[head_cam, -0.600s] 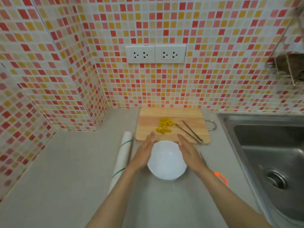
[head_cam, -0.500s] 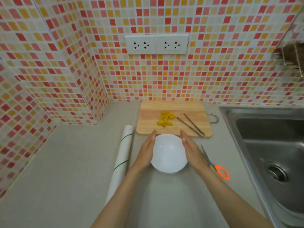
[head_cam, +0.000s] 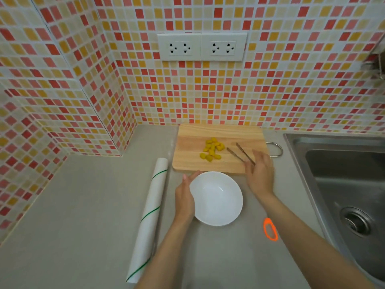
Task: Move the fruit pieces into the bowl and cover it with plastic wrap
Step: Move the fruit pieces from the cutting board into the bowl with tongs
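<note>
My left hand (head_cam: 184, 197) lies flat and open against the side of the empty bowl (head_cam: 216, 198), steadying it on the surface (head_cam: 87, 205). My right hand (head_cam: 259, 173) is over the tongs (head_cam: 239, 154), fingers loose; I can't tell if it grips them yet. The fruit pieces (head_cam: 211, 150) sit piled on the cutting board (head_cam: 218, 134). A loose pinch could drop slippery pieces short of the bowl.

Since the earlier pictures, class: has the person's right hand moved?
Yes. The right hand has left the white bowl's side and gone forward onto the wooden cutting board, reaching the metal tongs. The left hand stays at the bowl.
</note>
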`<state>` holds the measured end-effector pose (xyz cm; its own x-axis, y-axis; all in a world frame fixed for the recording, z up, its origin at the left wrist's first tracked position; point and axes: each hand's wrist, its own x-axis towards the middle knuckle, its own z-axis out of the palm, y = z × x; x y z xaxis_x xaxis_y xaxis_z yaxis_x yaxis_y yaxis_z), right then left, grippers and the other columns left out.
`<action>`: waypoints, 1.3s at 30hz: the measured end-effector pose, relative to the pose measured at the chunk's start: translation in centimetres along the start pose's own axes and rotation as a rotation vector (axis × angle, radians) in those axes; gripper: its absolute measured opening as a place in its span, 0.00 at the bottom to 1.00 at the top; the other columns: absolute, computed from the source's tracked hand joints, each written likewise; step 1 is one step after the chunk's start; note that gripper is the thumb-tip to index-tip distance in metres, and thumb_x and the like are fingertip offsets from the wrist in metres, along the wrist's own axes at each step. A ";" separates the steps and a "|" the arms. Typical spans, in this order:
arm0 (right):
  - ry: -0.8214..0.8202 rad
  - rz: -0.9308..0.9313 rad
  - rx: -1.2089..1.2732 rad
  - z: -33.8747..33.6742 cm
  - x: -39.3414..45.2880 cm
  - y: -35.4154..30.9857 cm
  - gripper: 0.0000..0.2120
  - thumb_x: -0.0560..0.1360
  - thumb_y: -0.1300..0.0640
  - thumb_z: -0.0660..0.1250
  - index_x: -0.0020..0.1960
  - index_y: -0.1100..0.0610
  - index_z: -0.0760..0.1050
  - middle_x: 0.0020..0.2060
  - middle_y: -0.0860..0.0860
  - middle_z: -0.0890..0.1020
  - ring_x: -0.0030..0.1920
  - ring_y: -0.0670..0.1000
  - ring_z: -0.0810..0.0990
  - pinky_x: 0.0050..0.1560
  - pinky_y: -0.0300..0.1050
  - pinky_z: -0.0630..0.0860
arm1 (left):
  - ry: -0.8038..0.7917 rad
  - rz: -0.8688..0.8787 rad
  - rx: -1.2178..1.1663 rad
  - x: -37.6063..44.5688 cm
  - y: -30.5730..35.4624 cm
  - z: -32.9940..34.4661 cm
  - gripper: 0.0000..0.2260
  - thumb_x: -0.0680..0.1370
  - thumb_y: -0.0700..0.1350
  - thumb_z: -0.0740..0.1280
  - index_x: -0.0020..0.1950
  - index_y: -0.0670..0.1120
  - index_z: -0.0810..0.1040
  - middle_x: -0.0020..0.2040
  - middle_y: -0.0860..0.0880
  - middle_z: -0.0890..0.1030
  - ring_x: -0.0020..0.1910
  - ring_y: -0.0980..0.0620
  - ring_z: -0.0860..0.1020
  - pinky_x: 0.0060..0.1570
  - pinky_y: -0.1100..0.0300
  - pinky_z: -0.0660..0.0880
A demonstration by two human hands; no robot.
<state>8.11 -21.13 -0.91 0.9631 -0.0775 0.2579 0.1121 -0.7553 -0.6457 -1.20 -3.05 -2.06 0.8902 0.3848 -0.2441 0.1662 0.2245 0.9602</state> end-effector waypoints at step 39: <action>-0.503 -0.493 0.055 -4.4 -2.3 -1.1 0.17 0.73 0.58 0.68 0.61 0.54 0.76 0.44 0.46 0.74 0.48 0.48 0.75 0.46 0.43 0.74 | 0.004 -0.037 -0.076 1.2 -0.1 0.5 0.23 0.83 0.52 0.46 0.56 0.50 0.81 0.56 0.52 0.83 0.54 0.60 0.80 0.54 0.65 0.77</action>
<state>4.73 -22.98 2.36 0.7918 0.5852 0.1749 0.5638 -0.5903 -0.5776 0.01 -3.06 -2.41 0.8822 0.3786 -0.2800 0.1663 0.3058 0.9375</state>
